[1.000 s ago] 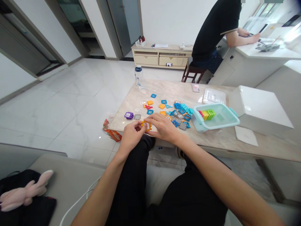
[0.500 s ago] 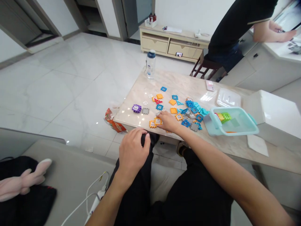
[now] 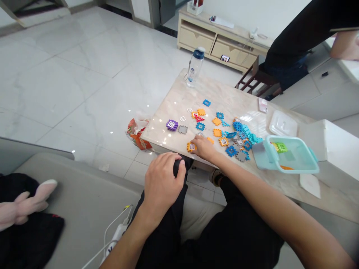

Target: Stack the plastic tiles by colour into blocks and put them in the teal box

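Observation:
My right hand (image 3: 205, 148) is at the near edge of the table, thumb and fingers closed at the right side of an orange building tile (image 3: 191, 146) with a white window piece on it. Part of that tile is hidden by the fingertips. Another orange tile (image 3: 210, 140) shows just behind the hand. My left hand (image 3: 162, 183) lies over my knee, thumb apart from the fingers, holding nothing. Left of the right hand are a purple tile stack (image 3: 172, 125) with a white window piece and a grey tile (image 3: 183, 129).
A heap of blue tiles (image 3: 245, 132) lies right of the hand, beside a teal bin (image 3: 297, 170) and a clear lid (image 3: 283, 123). A water bottle (image 3: 195, 69) stands at the far corner. Another person (image 3: 291, 41) sits at the right. An orange bag (image 3: 136, 134) is below the table's left edge.
The view has shifted, so the table appears tilted and slightly larger. Two orange tiles lay side by side at my right fingers; now one shows there. My left hand stays on the knee.

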A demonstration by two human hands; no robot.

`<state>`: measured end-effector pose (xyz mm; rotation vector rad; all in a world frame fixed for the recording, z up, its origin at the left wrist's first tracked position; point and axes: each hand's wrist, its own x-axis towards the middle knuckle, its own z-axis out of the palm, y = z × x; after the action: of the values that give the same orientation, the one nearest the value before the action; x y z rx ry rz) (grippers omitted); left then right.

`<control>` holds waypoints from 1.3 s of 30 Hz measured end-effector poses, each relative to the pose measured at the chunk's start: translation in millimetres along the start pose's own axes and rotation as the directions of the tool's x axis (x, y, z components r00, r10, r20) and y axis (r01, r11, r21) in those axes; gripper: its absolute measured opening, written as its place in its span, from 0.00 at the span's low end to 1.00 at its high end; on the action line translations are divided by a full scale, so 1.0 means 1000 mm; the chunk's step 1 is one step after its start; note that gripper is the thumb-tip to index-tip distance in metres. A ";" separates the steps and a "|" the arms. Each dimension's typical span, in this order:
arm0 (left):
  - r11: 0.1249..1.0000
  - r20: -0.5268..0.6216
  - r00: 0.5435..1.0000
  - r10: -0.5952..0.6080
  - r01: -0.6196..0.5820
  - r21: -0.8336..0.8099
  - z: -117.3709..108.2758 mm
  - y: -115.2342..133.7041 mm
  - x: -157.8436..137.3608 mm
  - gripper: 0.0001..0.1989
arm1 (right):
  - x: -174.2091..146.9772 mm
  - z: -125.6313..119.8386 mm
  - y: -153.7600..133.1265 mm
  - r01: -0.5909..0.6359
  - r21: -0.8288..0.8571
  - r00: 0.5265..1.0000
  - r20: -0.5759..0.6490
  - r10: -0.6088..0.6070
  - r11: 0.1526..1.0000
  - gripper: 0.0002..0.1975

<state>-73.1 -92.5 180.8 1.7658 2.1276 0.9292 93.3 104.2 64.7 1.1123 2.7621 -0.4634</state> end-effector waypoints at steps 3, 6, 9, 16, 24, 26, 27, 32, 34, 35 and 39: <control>1.000 0.003 1.000 -0.007 0.007 -0.018 -0.001 -0.002 0.001 0.07 | -0.003 0.001 0.002 -0.006 0.037 1.000 -0.013 0.006 0.999 0.20; 1.000 0.005 1.000 -0.005 0.005 -0.026 0.000 -0.002 0.002 0.07 | -0.004 0.002 0.001 -0.020 0.065 1.000 -0.023 0.022 0.998 0.20; 1.000 0.006 1.000 0.005 -0.005 -0.024 0.001 0.000 0.001 0.07 | -0.002 0.003 -0.002 -0.032 0.059 0.999 -0.023 0.033 0.998 0.20; 1.000 0.015 1.000 0.010 -0.010 0.006 0.002 0.001 0.001 0.08 | 0.004 -0.005 -0.011 -0.024 0.036 0.999 0.025 0.023 0.999 0.17; 0.994 0.017 0.999 0.051 -0.053 0.095 0.001 -0.009 0.006 0.10 | 0.010 -0.023 -0.036 -0.094 0.119 0.995 0.050 0.088 0.988 0.18; 0.988 0.023 0.998 0.067 -0.069 0.137 0.000 -0.012 0.007 0.12 | 0.011 -0.029 -0.038 -0.131 0.175 0.991 0.025 0.129 0.976 0.19; 0.984 0.030 0.997 0.077 -0.081 0.156 -0.001 -0.013 0.008 0.12 | 0.010 -0.034 -0.037 -0.153 0.212 0.988 0.013 0.154 0.965 0.18; 0.966 0.097 0.979 0.178 -0.193 0.171 0.005 -0.002 0.033 0.15 | -0.014 -0.065 -0.012 -0.190 0.438 0.970 -0.053 0.237 0.879 0.18; 0.943 0.162 0.942 0.295 -0.314 0.107 0.017 0.015 0.056 0.20 | -0.038 -0.079 0.004 -0.141 0.610 0.966 -0.086 0.242 0.780 0.22; 0.929 0.192 0.917 0.350 -0.366 0.057 0.024 0.026 0.069 0.25 | -0.052 -0.086 0.012 -0.092 0.783 0.961 -0.091 0.261 0.615 0.22; 0.849 0.262 0.808 0.528 -0.498 -0.176 0.061 0.082 0.121 0.39 | -0.111 -0.106 0.039 0.091 0.995 0.953 -0.079 0.291 -0.031 0.21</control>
<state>-5.3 47.4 208.8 2.3118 1.4074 0.7856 199.7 92.6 181.5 1.5558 2.0091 -2.8462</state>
